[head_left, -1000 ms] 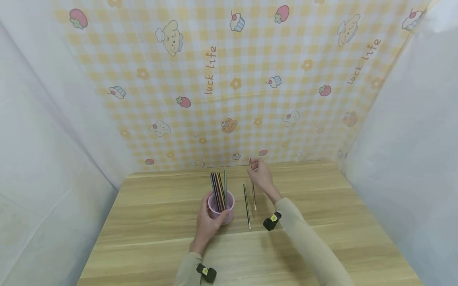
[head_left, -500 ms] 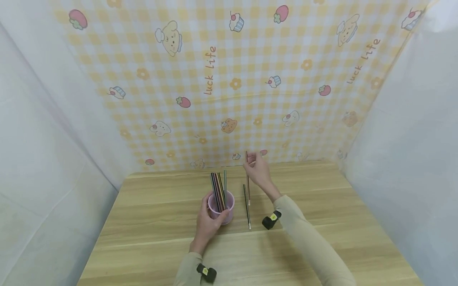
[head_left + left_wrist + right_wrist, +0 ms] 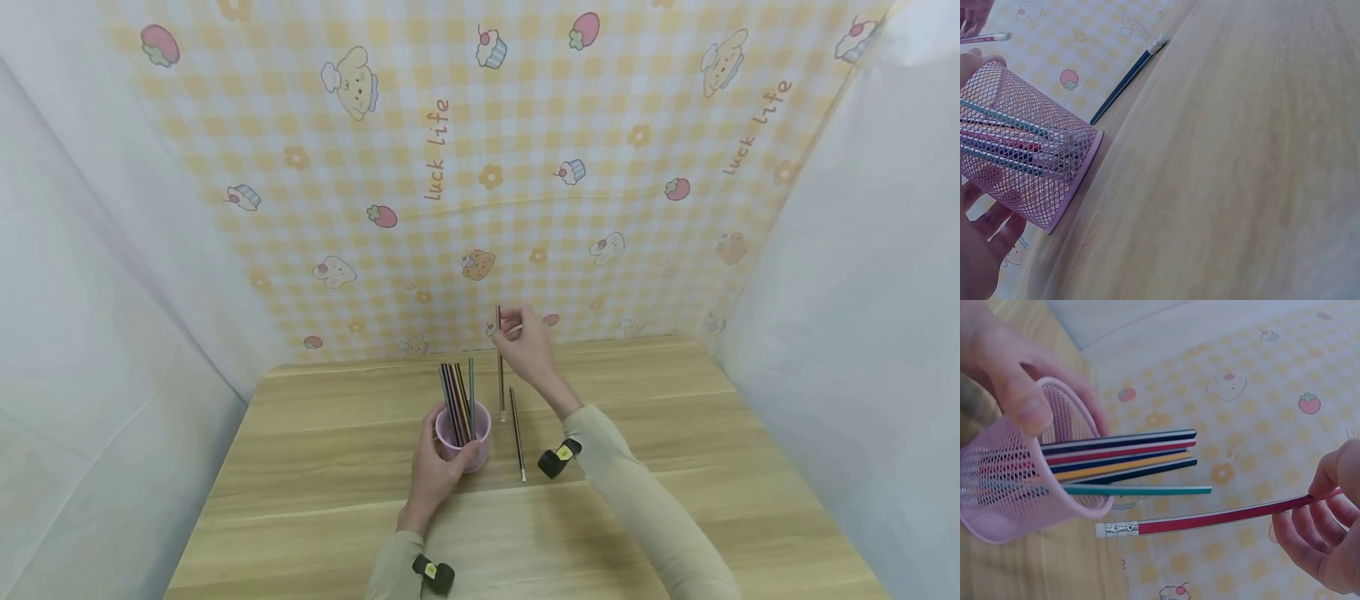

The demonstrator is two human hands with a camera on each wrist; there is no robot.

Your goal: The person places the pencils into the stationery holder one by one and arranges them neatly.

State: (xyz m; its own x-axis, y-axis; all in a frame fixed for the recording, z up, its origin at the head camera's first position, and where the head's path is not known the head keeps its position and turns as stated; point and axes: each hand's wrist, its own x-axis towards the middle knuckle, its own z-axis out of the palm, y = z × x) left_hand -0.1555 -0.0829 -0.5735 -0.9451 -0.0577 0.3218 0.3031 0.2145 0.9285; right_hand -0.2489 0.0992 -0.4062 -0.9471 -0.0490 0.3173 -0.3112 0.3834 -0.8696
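Note:
A pink mesh pencil cup [image 3: 483, 429] stands on the table, and my left hand [image 3: 435, 471] grips it round its left side, thumb at the rim. Several pencils [image 3: 1147, 447] in red, yellow, green and dark colours lean inside it. My right hand [image 3: 528, 343] pinches a red pencil [image 3: 1210, 520] near its upper end. That pencil hangs upright with its white eraser down, just beyond and to the right of the cup's rim. One dark pencil [image 3: 517, 433] lies on the table right of the cup, its eraser [image 3: 1159, 42] toward the person.
The wooden table [image 3: 315, 467] meets a yellow checked backdrop [image 3: 495, 217] at its far edge. White sheets [image 3: 840, 275] hang on both sides. Small black wrist cameras [image 3: 558, 458] are strapped to both sleeves.
My right hand has lifted the red pencil and carried it left toward the pencil cup, past the dark pencil on the table. The left hand and the cup have stayed in place.

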